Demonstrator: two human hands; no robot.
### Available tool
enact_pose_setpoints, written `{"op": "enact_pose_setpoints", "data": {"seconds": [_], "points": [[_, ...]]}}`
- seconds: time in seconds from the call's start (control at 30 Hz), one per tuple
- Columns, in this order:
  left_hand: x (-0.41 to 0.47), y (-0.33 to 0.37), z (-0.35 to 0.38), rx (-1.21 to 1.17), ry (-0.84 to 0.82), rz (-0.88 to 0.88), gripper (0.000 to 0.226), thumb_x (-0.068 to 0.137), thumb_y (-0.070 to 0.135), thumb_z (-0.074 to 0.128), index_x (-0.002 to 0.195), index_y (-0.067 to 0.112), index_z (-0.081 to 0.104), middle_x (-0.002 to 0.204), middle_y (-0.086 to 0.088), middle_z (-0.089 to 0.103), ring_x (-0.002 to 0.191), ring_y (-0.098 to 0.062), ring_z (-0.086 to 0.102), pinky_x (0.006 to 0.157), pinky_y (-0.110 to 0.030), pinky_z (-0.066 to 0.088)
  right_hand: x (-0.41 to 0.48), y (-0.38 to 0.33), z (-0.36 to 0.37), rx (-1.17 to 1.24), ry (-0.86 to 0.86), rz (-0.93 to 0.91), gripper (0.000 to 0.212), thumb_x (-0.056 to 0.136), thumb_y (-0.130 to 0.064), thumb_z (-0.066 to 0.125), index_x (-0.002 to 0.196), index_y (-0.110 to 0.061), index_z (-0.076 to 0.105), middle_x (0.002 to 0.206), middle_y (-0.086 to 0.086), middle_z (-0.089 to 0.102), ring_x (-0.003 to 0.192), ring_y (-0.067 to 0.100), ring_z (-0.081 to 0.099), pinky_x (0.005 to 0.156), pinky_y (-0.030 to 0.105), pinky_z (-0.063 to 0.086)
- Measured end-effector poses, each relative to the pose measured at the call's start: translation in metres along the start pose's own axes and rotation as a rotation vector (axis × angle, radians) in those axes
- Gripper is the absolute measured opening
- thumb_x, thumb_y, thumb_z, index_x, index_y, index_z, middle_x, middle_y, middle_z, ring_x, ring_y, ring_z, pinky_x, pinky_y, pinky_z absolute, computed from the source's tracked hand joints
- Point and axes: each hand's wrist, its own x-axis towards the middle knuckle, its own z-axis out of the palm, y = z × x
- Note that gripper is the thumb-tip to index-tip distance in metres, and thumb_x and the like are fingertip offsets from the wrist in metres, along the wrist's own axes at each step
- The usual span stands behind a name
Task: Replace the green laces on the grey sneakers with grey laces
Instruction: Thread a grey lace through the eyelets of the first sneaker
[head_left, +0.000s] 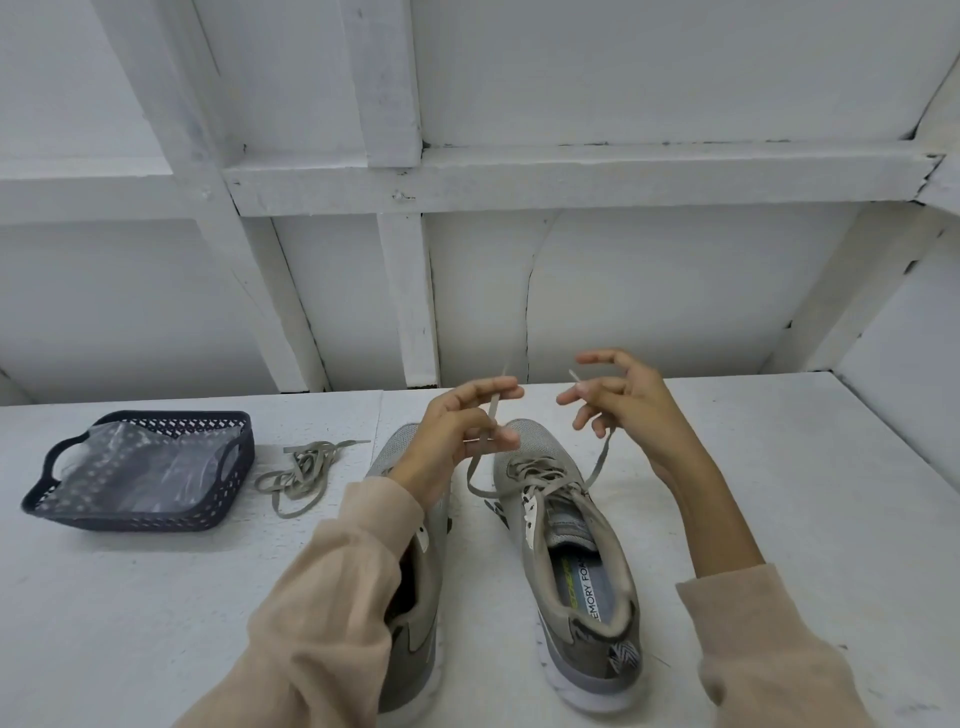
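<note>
Since the left hand (467, 423) and right hand (631, 408) each pinch an end of the lace (537, 475) threaded in the sneaker (576, 525) just below them, pulling both ends to equal length before tying seems wise, ignoring the spare lace (298, 470) left of that sneaker.

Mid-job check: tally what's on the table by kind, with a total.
Grey sneakers: 2
Threaded lace: 1
Loose lace bundle: 1
Dark basket: 1
Plastic bag: 1
Total: 6
</note>
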Motion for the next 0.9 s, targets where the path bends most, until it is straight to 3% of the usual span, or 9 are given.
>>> {"op": "enact_pose_setpoints", "data": {"seconds": [0.13,0.27,0.43,0.63,0.9], "points": [[-0.005,-0.008,0.003,0.167,-0.012,0.025,0.012,0.095,0.012,0.059,0.101,0.006,0.068,0.093,-0.006,0.073,0.061,-0.018,0.068,0.074,-0.032,0.060,-0.020,0.010,-0.003,-0.091,-0.090,0.022,0.012,0.094,-0.004,0.058,0.101,-0.004,0.068,0.083,0.011,0.074,0.056,0.020,0.060,0.046,0.020,0.041],[-0.010,-0.019,0.001,0.273,-0.095,0.033,0.014,0.094,0.003,0.058,0.107,0.008,0.063,0.079,-0.008,0.073,0.063,-0.019,0.070,0.071,-0.026,0.058,-0.038,0.021,-0.013,-0.174,-0.139,0.068,0.012,0.090,-0.005,0.064,0.094,-0.009,0.075,0.073,0.008,0.070,0.050,0.015,0.047,0.049,0.019,0.038],[-0.017,-0.027,-0.001,0.454,-0.146,0.001,0.021,0.096,-0.003,0.053,0.100,0.011,0.068,0.078,-0.006,0.070,0.069,-0.015,0.068,0.072,-0.029,0.059,-0.055,0.030,-0.024,-0.292,-0.216,0.086,0.011,0.087,-0.009,0.069,0.090,-0.015,0.078,0.064,-0.003,0.067,0.052,0.009,0.042,0.053,0.016,0.038],[-0.024,-0.024,-0.001,0.588,-0.102,0.012,0.008,0.089,0.006,0.067,0.093,0.000,0.072,0.079,-0.018,0.070,0.065,-0.017,0.067,0.067,-0.027,0.058,-0.060,0.037,-0.029,-0.378,-0.223,0.082,0.011,0.082,-0.011,0.075,0.083,-0.021,0.080,0.077,-0.005,0.073,0.055,0.005,0.045,0.056,0.012,0.040],[-0.033,-0.020,-0.004,0.912,-0.151,0.113,0.008,0.089,0.015,0.070,0.092,0.009,0.074,0.081,-0.007,0.073,0.063,-0.015,0.068,0.067,-0.024,0.058,-0.063,0.032,-0.037,-0.424,-0.277,0.051,0.012,0.079,-0.009,0.077,0.083,-0.019,0.080,0.077,-0.010,0.073,0.057,0.006,0.043,0.057,0.012,0.037]]}}
